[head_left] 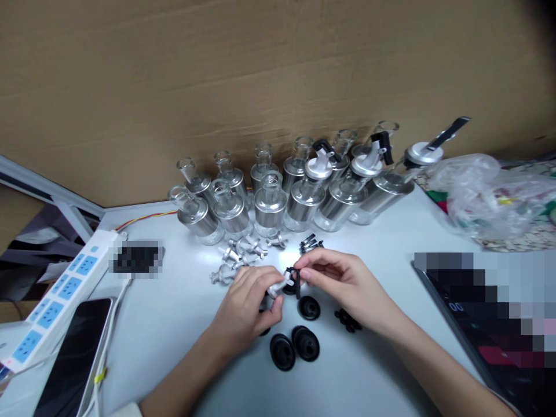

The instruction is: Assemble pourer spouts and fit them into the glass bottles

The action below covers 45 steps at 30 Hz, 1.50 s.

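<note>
My left hand (pixel 249 304) pinches a silver pourer spout (pixel 277 288) between thumb and fingers. At the spout's tip, my right hand (pixel 347 285) grips a small black lever (pixel 297 285) with thumb and forefinger. Lever and spout touch; whether they are joined I cannot tell. Loose silver spouts (pixel 247 245) lie in a pile beyond my left hand. Small black parts (pixel 310 243) rest behind my right fingers, and more dark pieces (pixel 347 320) sit under that wrist. Round black stoppers (pixel 282 352) lie on the table nearer to me, one partly hidden by my left hand.
Glass bottles with metal sleeves (pixel 270 208) stand in rows against a cardboard wall (pixel 217 87); three front ones carry pourers. On the left are a power strip (pixel 65 295) and a phone (pixel 76 359). A plastic bag (pixel 486 191) and a dark tablet (pixel 478 330) lie right.
</note>
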Each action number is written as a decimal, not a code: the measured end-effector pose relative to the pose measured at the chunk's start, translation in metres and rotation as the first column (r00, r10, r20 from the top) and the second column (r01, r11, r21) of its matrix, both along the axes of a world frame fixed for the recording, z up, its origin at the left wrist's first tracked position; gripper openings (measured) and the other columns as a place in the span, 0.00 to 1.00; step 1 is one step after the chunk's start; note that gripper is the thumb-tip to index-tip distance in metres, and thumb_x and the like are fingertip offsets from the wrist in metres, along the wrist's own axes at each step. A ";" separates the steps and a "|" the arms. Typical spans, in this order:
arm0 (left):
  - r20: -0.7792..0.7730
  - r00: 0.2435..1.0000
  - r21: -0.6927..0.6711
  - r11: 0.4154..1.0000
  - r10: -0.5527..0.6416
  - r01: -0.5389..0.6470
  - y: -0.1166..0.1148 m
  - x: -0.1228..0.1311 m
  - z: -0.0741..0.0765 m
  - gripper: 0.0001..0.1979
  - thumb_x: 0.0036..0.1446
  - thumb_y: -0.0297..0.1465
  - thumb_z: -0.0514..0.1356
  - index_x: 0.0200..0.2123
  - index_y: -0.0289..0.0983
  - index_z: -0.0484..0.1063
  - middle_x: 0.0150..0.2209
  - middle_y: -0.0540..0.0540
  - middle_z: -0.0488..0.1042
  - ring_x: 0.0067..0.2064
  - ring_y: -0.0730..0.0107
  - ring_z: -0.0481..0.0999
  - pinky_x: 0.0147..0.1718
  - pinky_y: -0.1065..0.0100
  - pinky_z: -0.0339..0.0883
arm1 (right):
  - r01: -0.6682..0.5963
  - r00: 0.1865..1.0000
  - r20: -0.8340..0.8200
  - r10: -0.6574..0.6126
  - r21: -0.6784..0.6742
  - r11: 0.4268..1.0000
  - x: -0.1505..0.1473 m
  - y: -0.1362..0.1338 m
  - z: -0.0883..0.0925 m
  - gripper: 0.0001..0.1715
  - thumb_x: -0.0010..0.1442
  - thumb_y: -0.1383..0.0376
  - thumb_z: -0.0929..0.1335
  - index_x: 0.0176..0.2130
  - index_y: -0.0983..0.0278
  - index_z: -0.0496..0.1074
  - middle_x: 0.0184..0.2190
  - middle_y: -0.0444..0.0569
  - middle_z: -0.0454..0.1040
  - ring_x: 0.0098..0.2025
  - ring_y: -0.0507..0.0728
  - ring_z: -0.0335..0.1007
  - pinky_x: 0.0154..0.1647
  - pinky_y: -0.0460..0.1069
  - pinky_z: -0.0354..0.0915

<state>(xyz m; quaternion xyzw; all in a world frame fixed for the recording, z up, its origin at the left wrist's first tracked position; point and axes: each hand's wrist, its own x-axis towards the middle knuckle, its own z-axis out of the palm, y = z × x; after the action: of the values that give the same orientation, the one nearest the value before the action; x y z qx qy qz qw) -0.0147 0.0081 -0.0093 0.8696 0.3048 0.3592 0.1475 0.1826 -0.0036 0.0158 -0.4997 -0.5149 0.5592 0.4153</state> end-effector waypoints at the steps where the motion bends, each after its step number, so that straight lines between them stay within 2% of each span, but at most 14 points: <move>1: 0.001 1.000 0.003 1.000 -0.006 0.006 0.000 0.000 0.000 0.09 0.59 0.25 0.53 0.44 0.37 0.64 0.38 0.45 0.75 0.39 0.69 0.75 0.39 0.66 0.69 | -0.001 1.000 -0.011 0.001 -0.007 1.000 0.000 0.000 0.000 0.10 0.54 0.59 0.70 0.32 0.63 0.73 0.28 0.46 0.76 0.31 0.53 0.74 0.35 0.49 0.71; 14: 0.014 0.998 -0.018 0.998 -0.061 0.061 0.000 -0.002 -0.001 0.10 0.62 0.30 0.55 0.47 0.35 0.64 0.39 0.43 0.75 0.41 0.69 0.74 0.40 0.67 0.69 | -0.028 0.997 -0.081 0.018 -0.132 0.991 0.001 0.003 -0.002 0.12 0.53 0.59 0.70 0.36 0.64 0.72 0.23 0.44 0.74 0.26 0.51 0.71 0.32 0.47 0.68; 20: -0.014 0.999 -0.015 0.999 -0.040 0.040 0.000 -0.004 -0.001 0.13 0.63 0.32 0.55 0.50 0.34 0.65 0.41 0.42 0.74 0.43 0.68 0.73 0.42 0.68 0.69 | -0.011 0.998 -0.059 0.003 -0.142 0.990 -0.001 0.003 -0.004 0.11 0.49 0.59 0.73 0.33 0.63 0.74 0.30 0.46 0.76 0.32 0.53 0.73 0.37 0.48 0.70; 29: -0.012 0.999 -0.012 0.999 -0.038 0.038 -0.001 -0.004 0.002 0.13 0.63 0.30 0.55 0.50 0.34 0.65 0.41 0.42 0.74 0.43 0.69 0.73 0.44 0.69 0.68 | 0.074 0.996 -0.046 -0.080 -0.115 0.991 0.001 0.003 -0.006 0.15 0.48 0.57 0.73 0.35 0.62 0.76 0.32 0.48 0.78 0.35 0.55 0.75 0.41 0.51 0.71; 33: -0.007 0.999 -0.020 0.999 -0.046 0.046 -0.001 -0.003 0.001 0.13 0.63 0.30 0.55 0.50 0.34 0.65 0.41 0.42 0.74 0.43 0.69 0.73 0.43 0.69 0.68 | 0.028 0.997 -0.073 -0.037 -0.122 0.992 0.002 0.003 -0.004 0.13 0.49 0.58 0.73 0.34 0.63 0.76 0.30 0.47 0.78 0.33 0.54 0.74 0.40 0.50 0.70; 39: -0.034 0.999 0.010 0.999 -0.041 0.042 -0.001 -0.004 0.000 0.13 0.62 0.29 0.56 0.49 0.33 0.66 0.40 0.43 0.74 0.42 0.68 0.73 0.42 0.66 0.68 | -0.016 0.990 -0.140 -0.008 -0.167 0.986 0.000 0.004 -0.001 0.12 0.49 0.59 0.73 0.33 0.64 0.75 0.24 0.44 0.75 0.27 0.51 0.71 0.31 0.47 0.69; 45: -0.054 0.998 0.032 0.999 -0.035 0.037 -0.001 -0.003 -0.001 0.12 0.62 0.30 0.55 0.49 0.35 0.66 0.40 0.43 0.74 0.40 0.68 0.72 0.40 0.66 0.68 | -0.018 0.989 -0.147 -0.015 -0.220 0.975 0.000 0.004 -0.002 0.14 0.47 0.59 0.74 0.33 0.64 0.74 0.24 0.44 0.74 0.25 0.50 0.70 0.32 0.47 0.69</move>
<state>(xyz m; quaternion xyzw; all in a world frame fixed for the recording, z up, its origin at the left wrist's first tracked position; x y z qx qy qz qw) -0.0180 0.0075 -0.0098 0.8867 0.2869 0.3381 0.1312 0.1828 0.0007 0.0139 -0.4996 -0.4178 0.6486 0.3939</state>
